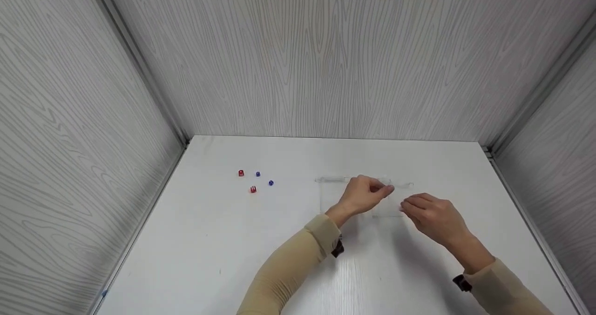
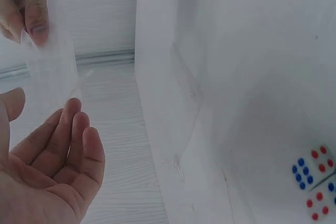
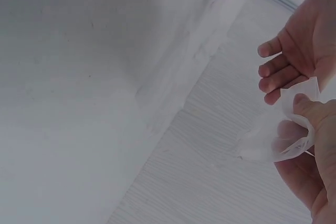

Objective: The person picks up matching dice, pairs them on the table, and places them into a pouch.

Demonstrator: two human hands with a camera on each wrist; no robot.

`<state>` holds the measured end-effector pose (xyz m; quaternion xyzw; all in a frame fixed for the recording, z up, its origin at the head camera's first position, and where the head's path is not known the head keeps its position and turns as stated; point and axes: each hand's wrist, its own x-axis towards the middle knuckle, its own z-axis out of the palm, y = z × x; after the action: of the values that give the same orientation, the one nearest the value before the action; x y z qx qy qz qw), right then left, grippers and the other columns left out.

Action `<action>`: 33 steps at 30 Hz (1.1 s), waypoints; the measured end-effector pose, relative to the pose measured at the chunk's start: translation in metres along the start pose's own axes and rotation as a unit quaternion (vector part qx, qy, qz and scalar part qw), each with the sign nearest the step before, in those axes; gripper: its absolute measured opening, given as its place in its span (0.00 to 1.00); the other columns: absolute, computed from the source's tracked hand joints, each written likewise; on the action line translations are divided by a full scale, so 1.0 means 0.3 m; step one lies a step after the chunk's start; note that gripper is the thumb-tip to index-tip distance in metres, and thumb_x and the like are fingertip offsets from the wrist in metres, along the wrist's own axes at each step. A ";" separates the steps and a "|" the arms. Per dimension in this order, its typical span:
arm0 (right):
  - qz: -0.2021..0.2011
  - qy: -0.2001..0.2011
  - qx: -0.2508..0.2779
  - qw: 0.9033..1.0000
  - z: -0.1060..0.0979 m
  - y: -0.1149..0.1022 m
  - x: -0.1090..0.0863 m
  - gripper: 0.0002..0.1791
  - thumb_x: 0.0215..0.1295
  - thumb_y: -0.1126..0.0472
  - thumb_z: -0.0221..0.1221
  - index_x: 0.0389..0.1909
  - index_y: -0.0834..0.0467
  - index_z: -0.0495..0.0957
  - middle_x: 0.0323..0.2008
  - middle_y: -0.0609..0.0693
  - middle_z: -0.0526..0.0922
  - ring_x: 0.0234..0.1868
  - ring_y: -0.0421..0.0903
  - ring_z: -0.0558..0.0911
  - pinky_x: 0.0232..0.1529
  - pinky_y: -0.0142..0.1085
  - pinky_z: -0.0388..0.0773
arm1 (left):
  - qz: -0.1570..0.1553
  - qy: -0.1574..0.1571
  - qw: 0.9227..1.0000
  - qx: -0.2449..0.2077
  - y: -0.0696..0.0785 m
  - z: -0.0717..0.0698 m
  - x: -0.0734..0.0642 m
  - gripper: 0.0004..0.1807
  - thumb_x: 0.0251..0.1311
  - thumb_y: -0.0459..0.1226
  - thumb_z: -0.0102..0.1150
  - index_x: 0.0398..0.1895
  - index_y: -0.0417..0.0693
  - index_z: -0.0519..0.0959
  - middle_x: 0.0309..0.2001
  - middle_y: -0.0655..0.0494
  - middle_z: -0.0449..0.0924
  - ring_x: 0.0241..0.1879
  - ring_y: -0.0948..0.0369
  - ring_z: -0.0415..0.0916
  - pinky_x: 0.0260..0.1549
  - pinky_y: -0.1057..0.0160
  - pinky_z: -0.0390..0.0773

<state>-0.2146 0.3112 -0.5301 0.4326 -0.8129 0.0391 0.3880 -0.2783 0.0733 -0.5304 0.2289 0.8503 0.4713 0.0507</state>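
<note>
My right hand [image 1: 433, 215] pinches a thin, translucent piece of plastic [image 3: 262, 140] that looks like a small bag or film; its edge curls around the thumb and finger. Just to the left, my left hand [image 1: 365, 195] hovers with fingers slightly bent and thumb apart. In the left wrist view the left hand [image 2: 58, 166] has a gap between thumb and fingers, and the plastic [image 2: 52, 72] passes beyond it. Below both hands, a clear flat plastic sheet or bag [image 1: 331, 196] lies on the table, its outline faint.
Left of the hands, red pieces [image 1: 253, 189] and blue pieces [image 1: 271, 183] sit on the white table [image 1: 186, 259]; the left wrist view shows them as dice-like dotted faces [image 2: 303, 173]. Grey wood-grain panels [image 1: 316, 63] stand behind and on both sides.
</note>
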 end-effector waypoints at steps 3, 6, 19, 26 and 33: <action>-0.009 -0.001 -0.003 1.000 0.004 -0.009 0.005 0.04 0.66 0.66 0.75 0.39 0.63 0.93 0.34 0.55 0.95 0.36 0.52 0.93 0.33 0.40 0.91 | -0.008 0.018 1.000 -0.022 0.000 0.007 0.007 0.19 0.80 0.51 0.66 0.43 0.49 0.96 0.39 0.58 0.96 0.36 0.73 0.84 0.37 0.73 0.79; -0.014 -0.002 -0.005 1.000 0.011 -0.015 0.007 0.14 0.50 0.70 0.81 0.39 0.64 0.93 0.34 0.56 0.95 0.36 0.52 0.93 0.33 0.41 0.91 | -0.013 0.034 0.998 -0.043 -0.004 0.014 0.012 0.17 0.80 0.47 0.67 0.38 0.47 0.96 0.35 0.56 0.95 0.30 0.74 0.79 0.33 0.73 0.76; 0.061 0.016 0.042 0.997 0.020 -0.025 -0.006 0.21 0.46 0.63 0.87 0.44 0.61 0.94 0.37 0.54 0.96 0.37 0.51 0.94 0.35 0.44 0.92 | -0.004 0.058 0.995 -0.084 0.001 -0.004 0.010 0.12 0.79 0.41 0.68 0.40 0.47 0.96 0.35 0.54 0.96 0.29 0.76 0.80 0.31 0.75 0.78; 0.274 0.029 0.139 0.951 0.036 -0.004 -0.027 0.11 0.62 0.69 0.80 0.45 0.63 0.94 0.38 0.56 0.97 0.36 0.45 0.95 0.36 0.29 0.89 | 0.007 0.066 0.993 -0.096 -0.006 -0.063 -0.007 0.10 0.78 0.39 0.69 0.40 0.47 0.96 0.38 0.53 0.97 0.35 0.64 0.89 0.33 0.74 0.78; 0.487 0.010 0.360 0.796 0.046 0.018 -0.008 0.13 0.77 0.66 0.70 0.55 0.69 0.91 0.49 0.65 0.95 0.43 0.24 0.89 0.42 0.22 0.87 | 0.036 0.053 0.994 -0.094 0.003 -0.094 -0.027 0.07 0.75 0.35 0.71 0.41 0.46 0.96 0.43 0.52 0.97 0.40 0.61 0.93 0.37 0.74 0.82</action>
<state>-0.2260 0.3107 -0.5398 0.0871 -0.8395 0.5171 0.1424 -0.2793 0.0481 -0.5153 0.2286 0.7950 0.5617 0.0099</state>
